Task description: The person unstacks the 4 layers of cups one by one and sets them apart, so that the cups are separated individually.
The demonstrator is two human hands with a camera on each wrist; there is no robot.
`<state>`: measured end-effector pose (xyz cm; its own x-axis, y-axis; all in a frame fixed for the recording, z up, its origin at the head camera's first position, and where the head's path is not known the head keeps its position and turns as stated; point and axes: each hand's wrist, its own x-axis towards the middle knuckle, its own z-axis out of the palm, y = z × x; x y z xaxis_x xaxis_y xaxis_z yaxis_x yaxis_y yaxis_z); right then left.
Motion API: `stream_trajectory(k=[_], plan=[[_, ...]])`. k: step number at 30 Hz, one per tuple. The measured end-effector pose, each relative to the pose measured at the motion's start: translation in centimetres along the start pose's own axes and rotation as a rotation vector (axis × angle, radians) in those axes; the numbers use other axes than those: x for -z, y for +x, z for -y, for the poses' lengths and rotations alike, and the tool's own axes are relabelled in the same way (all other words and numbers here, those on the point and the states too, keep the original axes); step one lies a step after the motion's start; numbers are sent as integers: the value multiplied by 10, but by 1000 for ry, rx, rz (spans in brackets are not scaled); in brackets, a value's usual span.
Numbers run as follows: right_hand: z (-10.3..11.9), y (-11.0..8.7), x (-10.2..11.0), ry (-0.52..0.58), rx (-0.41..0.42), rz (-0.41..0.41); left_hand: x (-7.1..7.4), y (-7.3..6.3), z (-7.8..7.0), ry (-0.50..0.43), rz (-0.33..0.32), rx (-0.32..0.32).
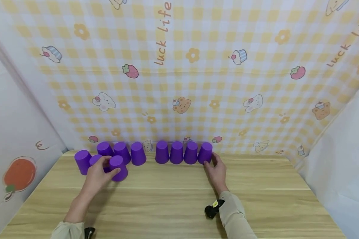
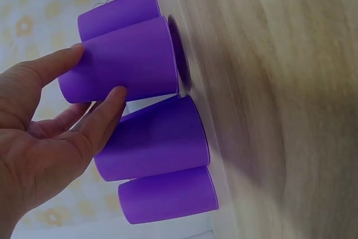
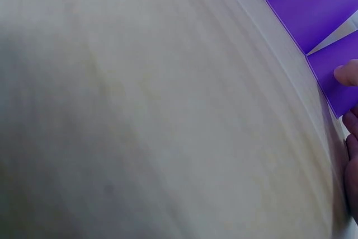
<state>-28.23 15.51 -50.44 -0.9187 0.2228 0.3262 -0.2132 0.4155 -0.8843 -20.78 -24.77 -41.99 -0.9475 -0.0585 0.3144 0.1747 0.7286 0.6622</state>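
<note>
My left hand [image 1: 99, 173] pinches an upside-down purple cup [image 1: 119, 171] between thumb and fingers, in front of other cups at the left. In the left wrist view, the thumb and fingertips press the sides of this cup [image 2: 126, 62], and a dark shadow shows by its rim. My right hand [image 1: 217, 171] holds the cup [image 1: 205, 152] at the right end of a row along the back. The right wrist view shows the thumb on the near side of that cup [image 3: 330, 76], with fingers partly out of frame.
Several upside-down purple cups stand to the left, among them a leftmost cup [image 1: 82, 162] and a back cup [image 1: 138, 153]. A gap separates them from the row's left cup [image 1: 162, 152]. A checked cloth [image 1: 194, 79] hangs behind the wooden table [image 1: 155, 205].
</note>
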Motion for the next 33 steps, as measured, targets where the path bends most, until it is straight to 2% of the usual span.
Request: stream_trajectory(k=[16,27,33], plan=[[1,1,-1,3,6,-13,-2,0,4,34,-40,-39],[0,0,-1,-2,11,-12,0,4,0,57,-22,-9],[1,1,0,2,3,-9,3,9,-11,75,-95,-75]])
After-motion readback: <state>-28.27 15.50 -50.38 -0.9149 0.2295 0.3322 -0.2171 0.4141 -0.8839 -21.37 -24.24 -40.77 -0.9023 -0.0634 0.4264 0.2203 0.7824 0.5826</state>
